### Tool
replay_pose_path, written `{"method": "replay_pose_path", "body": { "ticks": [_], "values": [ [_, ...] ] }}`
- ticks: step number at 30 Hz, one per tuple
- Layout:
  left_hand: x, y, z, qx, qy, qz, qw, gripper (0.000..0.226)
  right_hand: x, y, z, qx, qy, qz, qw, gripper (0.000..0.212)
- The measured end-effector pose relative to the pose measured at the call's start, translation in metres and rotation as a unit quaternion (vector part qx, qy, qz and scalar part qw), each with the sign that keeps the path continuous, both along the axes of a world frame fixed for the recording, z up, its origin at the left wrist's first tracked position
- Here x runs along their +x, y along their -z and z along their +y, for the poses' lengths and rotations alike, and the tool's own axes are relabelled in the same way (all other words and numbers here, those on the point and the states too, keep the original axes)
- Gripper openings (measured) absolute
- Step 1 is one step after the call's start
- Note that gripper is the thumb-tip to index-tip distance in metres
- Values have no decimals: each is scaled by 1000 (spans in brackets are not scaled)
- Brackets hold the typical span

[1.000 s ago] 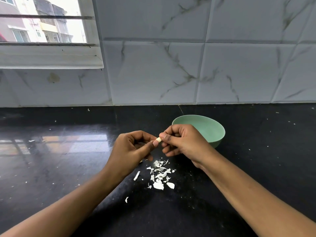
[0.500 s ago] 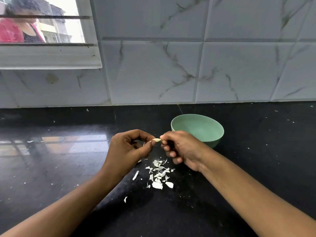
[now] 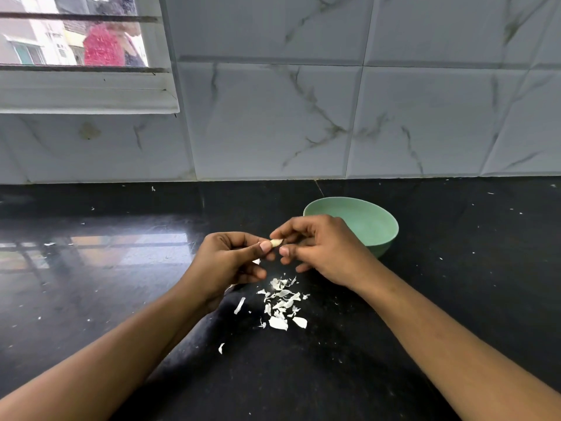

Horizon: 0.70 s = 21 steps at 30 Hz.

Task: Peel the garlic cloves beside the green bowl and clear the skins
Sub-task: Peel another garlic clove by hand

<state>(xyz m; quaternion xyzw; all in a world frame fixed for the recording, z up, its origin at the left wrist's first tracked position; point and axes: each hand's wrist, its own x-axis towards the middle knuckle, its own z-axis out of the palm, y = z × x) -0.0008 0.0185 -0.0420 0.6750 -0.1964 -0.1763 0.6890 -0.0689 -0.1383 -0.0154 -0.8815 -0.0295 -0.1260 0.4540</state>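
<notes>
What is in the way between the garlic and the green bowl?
Nothing visible. The left hand and right hand pinch the garlic clove just before the green bowl; only the right hand's fingers lie between.

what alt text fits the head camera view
A left hand and right hand pinch a small pale garlic clove between them above a glossy black counter. White papery garlic skins lie scattered beneath the hands, and a round pale green bowl sits just behind the right hand, before a white marble-tiled wall.
</notes>
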Motion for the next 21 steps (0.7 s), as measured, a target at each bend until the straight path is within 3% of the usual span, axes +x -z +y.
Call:
{"method": "replay_pose_path", "body": {
  "ticks": [4, 7, 9, 11, 13, 14, 16, 17, 19, 21],
  "values": [
    [2, -1, 3, 44, 17, -62, 997, 19, 2, 0, -2, 10, 20, -17, 1000, 9],
    [1, -3, 5, 125, 11, -153, 980, 42, 2, -1, -6, -28, 34, -9, 999, 8],
    [0, -2, 7, 211, 6, -261, 942, 42, 2, -1, -6, -46, 38, -1, 998, 10],
    [4, -2, 10, 264, 3, -363, 894, 10, 1, -1, -6, -50, 40, 3, 998, 13],
    [7, -5, 13, 305, -5, -413, 858, 32, 1, -3, -7, -44, 46, 0, 998, 14],
    [8, -4, 13, 310, -7, -408, 859, 35, 1, -3, -8, -40, 48, -1, 998, 14],
    [7, -7, 15, 300, -16, -380, 875, 11, 1, -5, -9, -33, 48, 2, 998, 14],
    [6, -9, 15, 286, -23, -363, 886, 10, 0, -5, -9, -31, 45, 4, 999, 13],
    [5, -9, 14, 271, -35, -352, 895, 42, 0, -5, -8, -31, 42, 5, 999, 13],
    [4, -8, 13, 262, -35, -357, 896, 37, 1, -5, -8, -37, 44, 4, 998, 11]
  ]
}}
